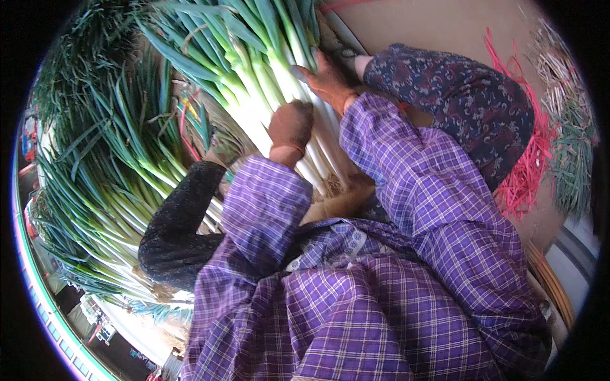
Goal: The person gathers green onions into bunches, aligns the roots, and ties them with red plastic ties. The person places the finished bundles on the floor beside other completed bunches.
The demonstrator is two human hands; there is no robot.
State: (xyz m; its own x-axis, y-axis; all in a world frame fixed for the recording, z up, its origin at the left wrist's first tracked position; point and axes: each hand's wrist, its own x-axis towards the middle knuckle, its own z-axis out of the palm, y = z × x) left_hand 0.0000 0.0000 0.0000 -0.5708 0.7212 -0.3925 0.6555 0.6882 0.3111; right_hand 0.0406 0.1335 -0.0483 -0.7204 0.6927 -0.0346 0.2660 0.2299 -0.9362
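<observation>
Left hand (pixel 292 126) curled over the onions (pixel 257 86), fingers hidden, so no telling its grip; right hand (pixel 327 81) spread, thumb across their side. They slant between the knees (pixel 166 254), and an uneven squeeze could splay or bruise them!

A plain tan floor (pixel 419 28) spreads across the upper right. A green-edged pale strip (pixel 44 314) curves along the left rim, near a brightly lit patch (pixel 130 324) at lower left.
</observation>
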